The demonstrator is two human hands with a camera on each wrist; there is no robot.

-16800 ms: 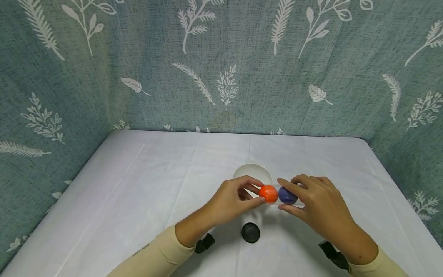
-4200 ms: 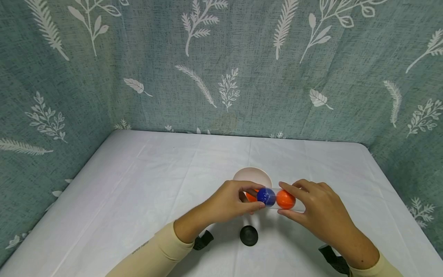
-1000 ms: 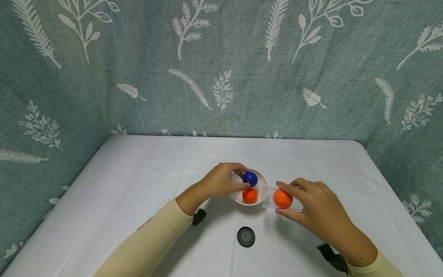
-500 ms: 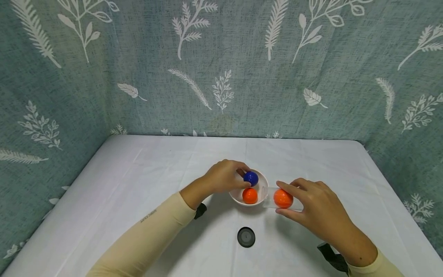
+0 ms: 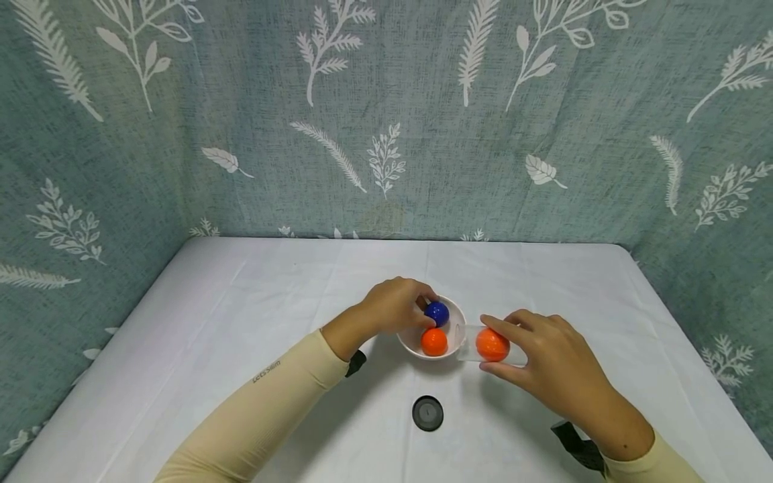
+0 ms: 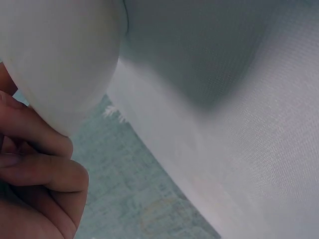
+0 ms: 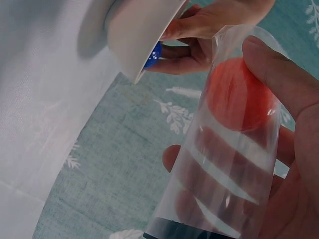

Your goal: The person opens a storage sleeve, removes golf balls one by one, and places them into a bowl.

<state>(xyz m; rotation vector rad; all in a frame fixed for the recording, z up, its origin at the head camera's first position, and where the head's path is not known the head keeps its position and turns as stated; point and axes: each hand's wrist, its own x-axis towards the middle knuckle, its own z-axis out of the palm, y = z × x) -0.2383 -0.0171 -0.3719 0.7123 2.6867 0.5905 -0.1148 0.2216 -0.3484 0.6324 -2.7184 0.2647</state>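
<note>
My left hand (image 5: 395, 305) reaches over the white bowl (image 5: 412, 345) and pinches a blue ball (image 5: 437, 313) within its rim. An orange ball (image 5: 434, 342) lies in the bowl just in front of the blue one. My right hand (image 5: 549, 352) grips a clear plastic tube (image 7: 219, 164) on its side, its mouth toward the bowl. Through the tube wall a second orange ball (image 7: 240, 94) shows near the mouth. A dark base (image 7: 184, 230) shows at the tube's other end. In the left wrist view the bowl's outside (image 6: 65, 59) hides both balls.
A round black lid (image 5: 427, 413) lies on the white-clothed table (image 5: 272, 302) in front of the bowl. Green leaf-patterned fabric (image 5: 386, 134) stands round the back and sides of the table.
An orange ball has left the tube and now lies in the bowl. The left hand has carried the blue ball from the tube to the bowl. The right hand still holds the tube.
</note>
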